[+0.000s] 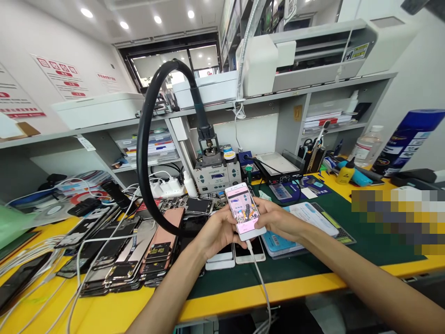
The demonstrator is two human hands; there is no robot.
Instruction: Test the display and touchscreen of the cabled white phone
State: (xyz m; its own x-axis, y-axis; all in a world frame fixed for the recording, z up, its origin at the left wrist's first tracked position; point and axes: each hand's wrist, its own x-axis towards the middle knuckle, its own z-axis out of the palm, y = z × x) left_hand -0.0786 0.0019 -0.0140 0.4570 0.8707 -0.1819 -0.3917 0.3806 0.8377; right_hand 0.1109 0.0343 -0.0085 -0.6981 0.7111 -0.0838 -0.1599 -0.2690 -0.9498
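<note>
A white smartphone (pixel 245 211) is held up over the workbench, its screen lit with a camera picture of the bench. My left hand (pixel 219 231) grips its left side, fingers wrapped behind it. On the other side, my right hand (pixel 273 215) holds the phone's right edge, the thumb on the lower part of the screen. A white charging cable (pixel 257 266) is plugged into its bottom end and hangs over the bench edge. Below the hands lie more white phones (pixel 259 255) on the green mat (pixel 222 285).
Stacks of phone parts (pixel 127 260) and loose white cables (pixel 45 253) cover the left side. A black hose (pixel 142 153) arches up from a grey hot-air station (pixel 217 178). Blue plastic cases (pixel 274 243) lie right of the phone. Bottles and a blue spray can (pixel 405 141) stand back right.
</note>
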